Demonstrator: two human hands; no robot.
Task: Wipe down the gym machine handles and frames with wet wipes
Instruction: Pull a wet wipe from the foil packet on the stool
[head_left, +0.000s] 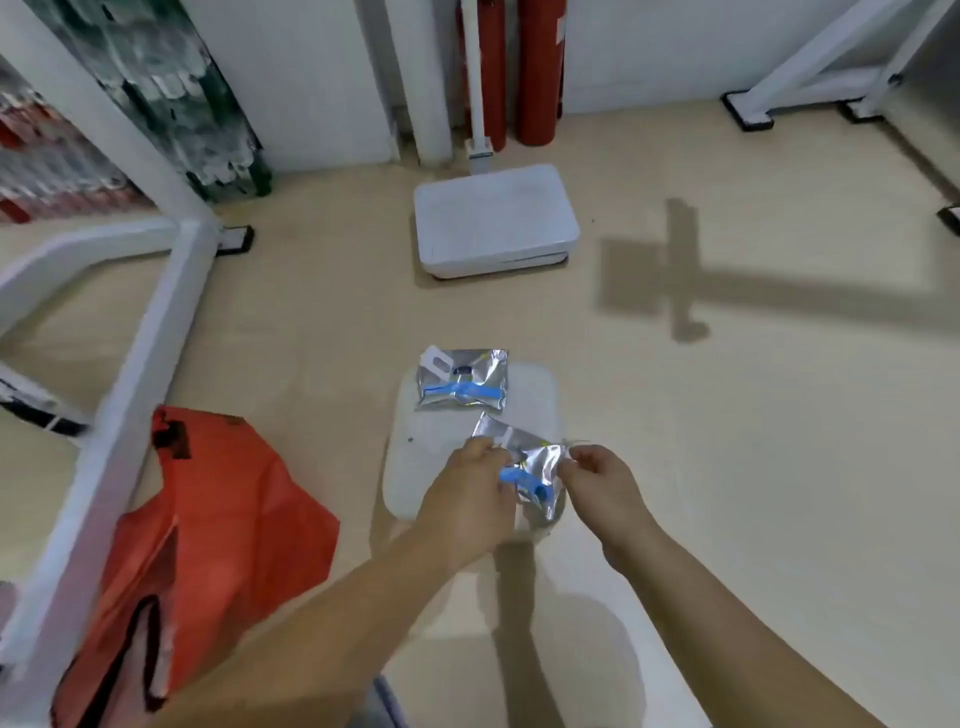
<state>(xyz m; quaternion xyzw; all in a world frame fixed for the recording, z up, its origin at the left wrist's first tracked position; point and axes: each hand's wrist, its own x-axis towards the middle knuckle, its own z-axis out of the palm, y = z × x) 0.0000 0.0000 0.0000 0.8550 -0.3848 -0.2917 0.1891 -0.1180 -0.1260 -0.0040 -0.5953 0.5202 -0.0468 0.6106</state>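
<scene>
- The left hand (470, 499) is pinching the left side of a shiny silver wet wipe packet (530, 467), with its fingers curled tight on the foil.
- The right hand (597, 480) is pinching the right top corner of the same packet, fingers curled too.
- Both hands are holding this packet up over the near end of a white stool (535, 395).
- The packet is looking crinkled, and a blue stripe is showing on it between the two hands.
- A second silver packet (462, 379) with a blue stripe is lying flat on the far left corner of the stool, apart from the hands.
- An orange plastic bag (218, 514) is lying on the floor (753, 441) to the left of the stool.
- A white machine frame (140, 353) is standing just beside the bag, on its left.
- A white scale (493, 218) is sitting on the floor farther away, near the wall.
- Two red tubes (537, 67) are standing behind the scale.
</scene>
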